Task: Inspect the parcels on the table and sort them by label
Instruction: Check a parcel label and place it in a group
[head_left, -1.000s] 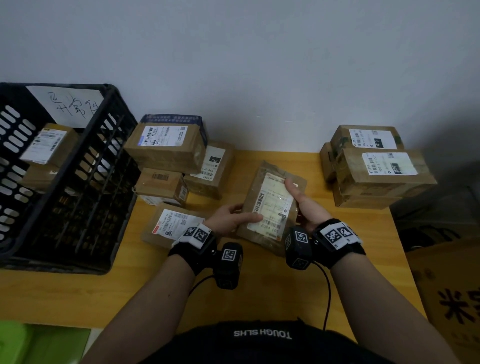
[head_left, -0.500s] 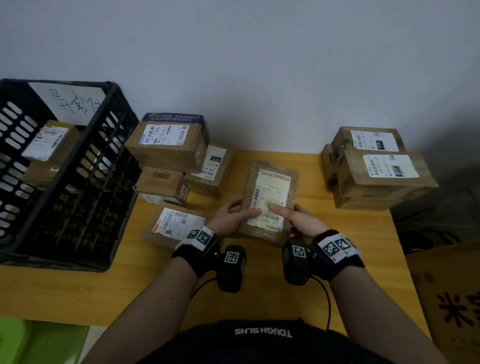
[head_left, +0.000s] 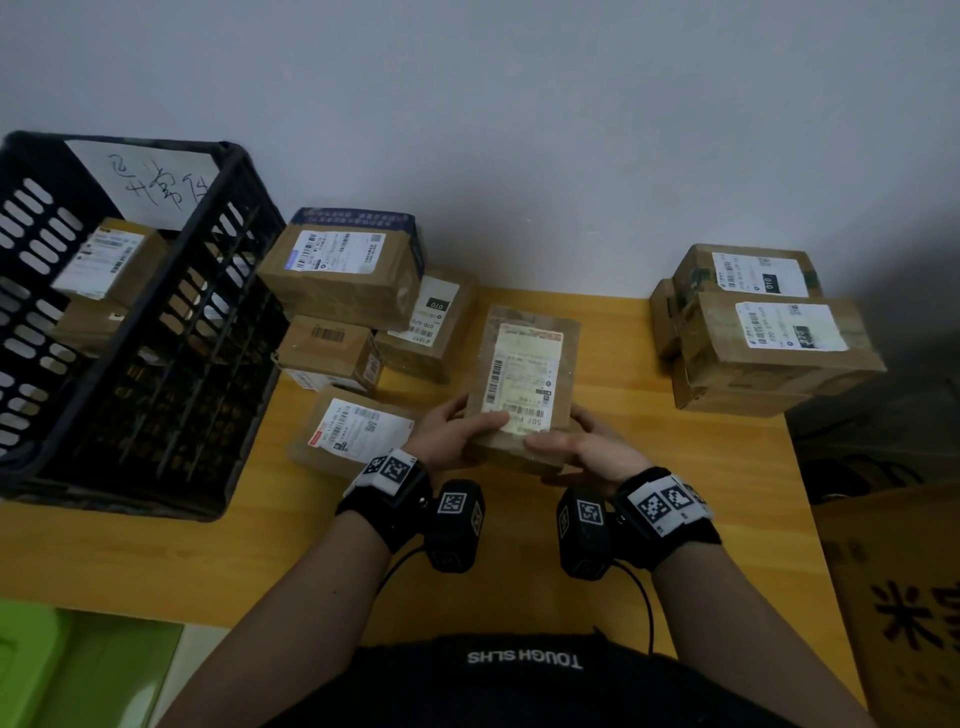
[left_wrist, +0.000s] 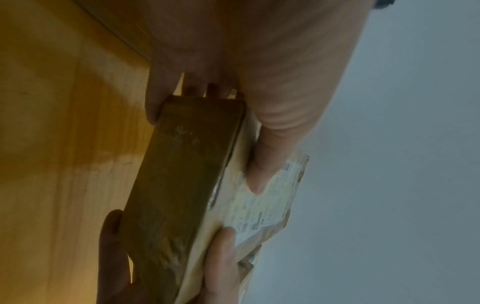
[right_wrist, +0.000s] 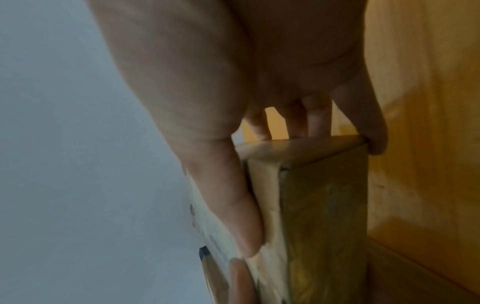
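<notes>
I hold a flat brown parcel (head_left: 524, 374) with a white label above the middle of the wooden table (head_left: 675, 467), tilted with its label facing me. My left hand (head_left: 457, 431) grips its near left corner, thumb on the label and fingers underneath. My right hand (head_left: 582, 447) grips the near right corner the same way. In the left wrist view the parcel (left_wrist: 182, 174) shows edge-on, my thumb lying on its label. The right wrist view shows the parcel (right_wrist: 322, 205) pinched between thumb and fingers.
A black crate (head_left: 119, 332) with labelled boxes inside stands at the left. Several labelled boxes (head_left: 343, 275) are piled beside it, one flat parcel (head_left: 358, 431) by my left wrist. A stack of boxes (head_left: 763, 338) sits at the back right. A cardboard carton (head_left: 904, 597) stands off the table's right edge.
The parcel has turned from slanted to nearly straight and come closer to me. My right hand slid from its upper right edge down to the near right corner.
</notes>
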